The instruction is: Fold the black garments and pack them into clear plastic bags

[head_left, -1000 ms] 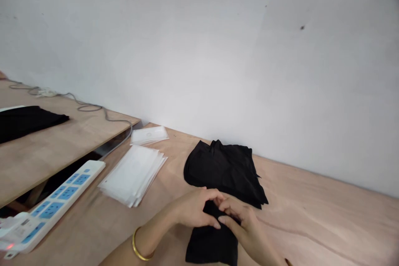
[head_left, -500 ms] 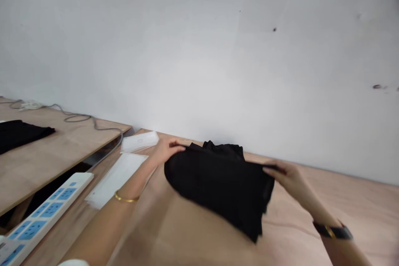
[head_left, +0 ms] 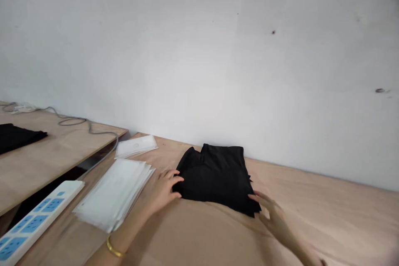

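A folded black garment [head_left: 215, 176] lies flat on the plywood table [head_left: 311, 199], close to the wall. My left hand [head_left: 165, 191], with a gold bangle on its wrist, rests against the garment's left edge, fingers apart and not gripping. My right hand [head_left: 272, 220] sits at the garment's lower right corner, its fingers spread and just touching the cloth or very near it. Neither hand holds anything. The garment's front edge dips slightly out of sight behind nothing; all of it shows.
A stack of clear plastic bags [head_left: 114, 193] and a smaller stack [head_left: 135, 146] lie left of the garment. A white power strip with blue sockets [head_left: 39, 220] sits at the lower left. On a higher board at left lie a black folded garment [head_left: 15, 137] and a grey cable [head_left: 89, 126].
The black garment, held up between both hands earlier, now lies folded on the table. Both hands have let go and rest at its sides. The view has tilted slightly.
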Available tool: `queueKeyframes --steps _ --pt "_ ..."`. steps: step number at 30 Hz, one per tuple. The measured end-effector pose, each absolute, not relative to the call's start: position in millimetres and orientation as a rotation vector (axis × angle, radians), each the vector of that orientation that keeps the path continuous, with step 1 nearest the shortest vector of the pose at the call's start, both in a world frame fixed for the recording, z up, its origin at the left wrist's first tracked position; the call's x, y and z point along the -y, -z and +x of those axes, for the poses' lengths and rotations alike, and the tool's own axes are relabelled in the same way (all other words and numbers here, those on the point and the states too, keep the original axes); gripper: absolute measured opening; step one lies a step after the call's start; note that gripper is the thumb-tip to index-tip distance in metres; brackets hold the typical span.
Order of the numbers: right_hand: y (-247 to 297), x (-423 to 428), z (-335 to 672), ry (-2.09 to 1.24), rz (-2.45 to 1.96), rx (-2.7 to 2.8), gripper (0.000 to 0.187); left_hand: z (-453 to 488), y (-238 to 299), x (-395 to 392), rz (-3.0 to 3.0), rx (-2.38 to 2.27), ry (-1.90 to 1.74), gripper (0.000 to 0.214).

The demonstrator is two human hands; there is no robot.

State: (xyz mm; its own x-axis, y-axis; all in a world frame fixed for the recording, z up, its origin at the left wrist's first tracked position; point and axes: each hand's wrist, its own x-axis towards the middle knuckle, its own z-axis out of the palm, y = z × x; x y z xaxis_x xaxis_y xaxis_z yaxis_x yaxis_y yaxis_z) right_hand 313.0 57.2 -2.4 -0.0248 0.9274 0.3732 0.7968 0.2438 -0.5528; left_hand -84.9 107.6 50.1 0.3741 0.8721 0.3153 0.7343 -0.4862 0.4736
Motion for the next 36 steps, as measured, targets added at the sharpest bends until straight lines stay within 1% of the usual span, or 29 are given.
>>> queueKeyframes --steps 2,3,4,5,9,13,17,19,21,22,23,25,27,29,33,36 --pt "29.1 -45.9 299.9 -0.129 -1.675 1.945 0.051 -81.3 -26.7 -99.9 2.497 -1.491 -0.616 0.064" --pt "37.0 -42.6 292.2 -0.056 -1.725 1.969 0.055 -78.2 -18.6 -99.6 2.548 -1.478 -0.572 0.074" --pt "42.0 -41.5 284.5 0.014 -1.776 1.982 0.056 -74.5 -12.1 -101.8 2.583 -1.454 -0.543 0.079" --pt "45.1 -42.7 277.6 0.08 -1.823 1.988 0.055 -70.7 -6.6 -106.4 2.598 -1.435 -0.517 0.079" --pt "48.5 -65.8 265.8 0.194 -1.957 1.977 0.045 -58.8 8.1 -140.7 2.556 -1.452 -0.43 0.064" --pt "46.1 -92.3 270.0 0.145 -2.016 1.96 0.044 -52.9 10.1 -174.7 2.576 -1.436 -0.423 0.06" --pt "41.8 -99.1 271.2 0.099 -2.007 1.948 0.043 -51.6 6.3 -184.3 2.598 -1.409 -0.449 0.058" --pt "39.3 -96.1 274.2 0.064 -1.967 1.941 0.046 -54.0 4.4 -180.1 2.578 -1.404 -0.47 0.061" --pt "36.5 -91.9 282.6 0.004 -1.889 1.903 0.053 -58.5 1.8 -173.3 2.547 -1.375 -0.526 0.066" --pt "35.0 -90.2 288.7 -0.02 -1.836 1.872 0.055 -61.1 -0.1 -170.2 2.531 -1.36 -0.582 0.064" --pt "33.6 -89.1 295.6 -0.033 -1.784 1.842 0.054 -63.6 -2.3 -167.8 2.518 -1.357 -0.653 0.056" --pt "30.7 -89.0 309.4 -0.03 -1.706 1.805 0.041 -66.8 -7.7 -166.3 2.509 -1.369 -0.788 0.033" --pt "27.7 -91.7 319.3 -0.025 -1.673 1.818 0.028 -66.3 -13.7 -169.2 2.522 -1.379 -0.848 0.022" --pt "24.2 -96.2 322.7 -0.039 -1.661 1.844 0.024 -62.6 -19.6 -174.7 2.543 -1.356 -0.832 0.02" --pt "13.1 -99.9 316.5 -0.024 -1.64 1.838 0.026 -56.7 -33.9 -180.1 2.573 -1.305 -0.803 0.02" --pt "-1.7 -82.7 312.9 0.002 -1.62 1.831 0.028 -66.8 -52.7 -164.2 2.609 -1.281 -0.783 0.024"
